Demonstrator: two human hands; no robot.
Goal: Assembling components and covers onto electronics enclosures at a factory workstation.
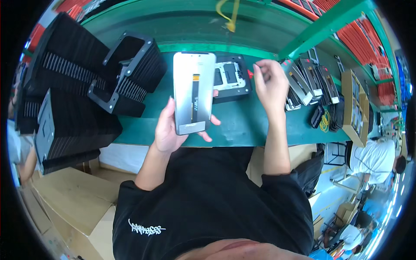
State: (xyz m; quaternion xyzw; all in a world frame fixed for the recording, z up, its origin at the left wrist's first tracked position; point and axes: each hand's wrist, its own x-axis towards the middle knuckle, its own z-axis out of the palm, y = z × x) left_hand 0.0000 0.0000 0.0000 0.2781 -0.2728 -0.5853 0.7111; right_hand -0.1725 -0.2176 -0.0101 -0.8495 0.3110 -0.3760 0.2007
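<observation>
My left hand (167, 125) is closed around a phone screen panel (184, 91), held upright with its silver back up. An orange-and-black flex cable (196, 97) runs down the middle of the panel, and a pale strip crosses its lower end. Behind it on the bench lies a black fixture (242, 90), partly covered by the panel, with a silver phone frame (229, 74) in it. Right of the fixture my right hand (273, 82) is raised, thumb and fingertips brought together; anything between them is too small to make out. A red tab (250, 74) shows beside its thumb.
Black slotted racks (82, 65) crowd the left of the green bench (143, 130). More panels (310, 80) lie stacked at the right, near a yellow cord (324, 121) and a cardboard box (355, 108). A green post (325, 28) rises behind. Other people sit at far right.
</observation>
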